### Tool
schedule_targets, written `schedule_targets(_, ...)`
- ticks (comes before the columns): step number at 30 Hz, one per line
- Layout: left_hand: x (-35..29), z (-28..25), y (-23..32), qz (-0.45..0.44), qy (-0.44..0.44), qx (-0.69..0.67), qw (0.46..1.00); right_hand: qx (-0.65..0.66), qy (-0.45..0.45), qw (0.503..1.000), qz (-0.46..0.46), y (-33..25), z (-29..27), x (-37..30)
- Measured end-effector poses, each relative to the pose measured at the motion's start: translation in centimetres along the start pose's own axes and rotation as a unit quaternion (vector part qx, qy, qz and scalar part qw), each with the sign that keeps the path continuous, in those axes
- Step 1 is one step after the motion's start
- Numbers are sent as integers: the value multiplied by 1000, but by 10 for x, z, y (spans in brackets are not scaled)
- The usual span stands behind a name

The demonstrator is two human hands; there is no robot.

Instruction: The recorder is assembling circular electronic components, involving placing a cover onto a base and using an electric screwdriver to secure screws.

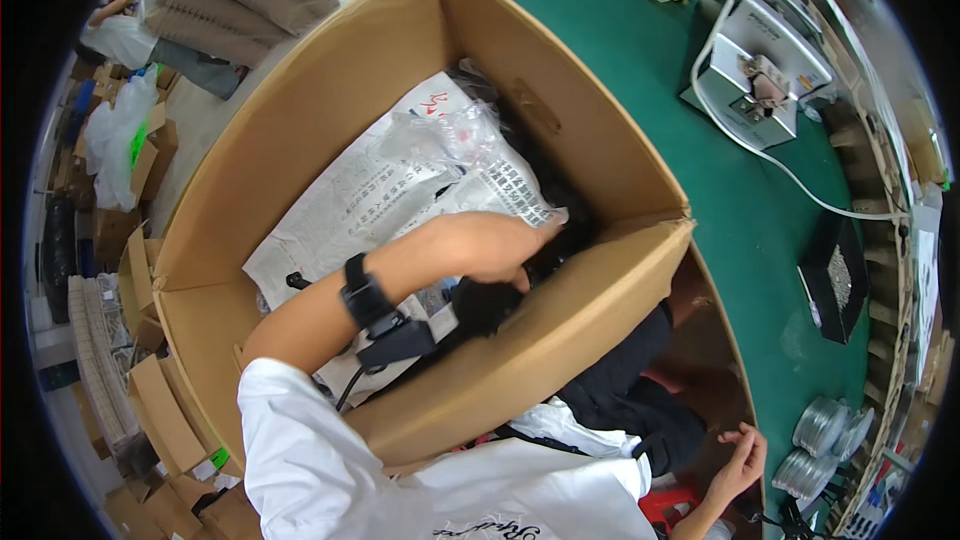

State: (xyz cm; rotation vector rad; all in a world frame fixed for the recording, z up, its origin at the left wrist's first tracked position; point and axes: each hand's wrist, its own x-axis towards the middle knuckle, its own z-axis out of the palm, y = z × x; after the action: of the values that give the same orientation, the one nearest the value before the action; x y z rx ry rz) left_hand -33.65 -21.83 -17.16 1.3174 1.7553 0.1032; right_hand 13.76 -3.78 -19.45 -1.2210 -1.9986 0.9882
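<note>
My left hand reaches down into a large cardboard box, its fingers bent beside the edge of a white printed sheet. Its fingertips are partly hidden, so what they grip cannot be made out. Below the hand lies a black object of unclear kind. Clear crumpled plastic rests on the sheet. A black strap circles my left wrist, with a black box-shaped device and a cable beside it. My right hand hangs outside the box near the green table, fingers loosely curled, apart and holding nothing.
The green tabletop carries a silver machine with a white cable, a black tray of small pieces and several wire spools. Cardboard cartons crowd the left floor. Another person is at the far left.
</note>
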Motion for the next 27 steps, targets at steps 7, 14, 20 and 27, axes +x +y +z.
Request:
schedule_targets(7, 140, 46, -25, -40, 177, 45, 982, 33, -21, 999, 20, 8, -7, 37)
schedule_targets(14, 63, -40, 57, -56, 225, 128, 964, 42, -7, 999, -34, 0, -72, 74)
schedule_targets(20, -105, -88, 235, 6, 457, 6, 890, 33, 47, 924, -379, -71, -81, 124)
schedule_targets(27, -46, -54, 410, 162, 100, 233, 954, 51, -208, 806, -552, -128, -130, 117)
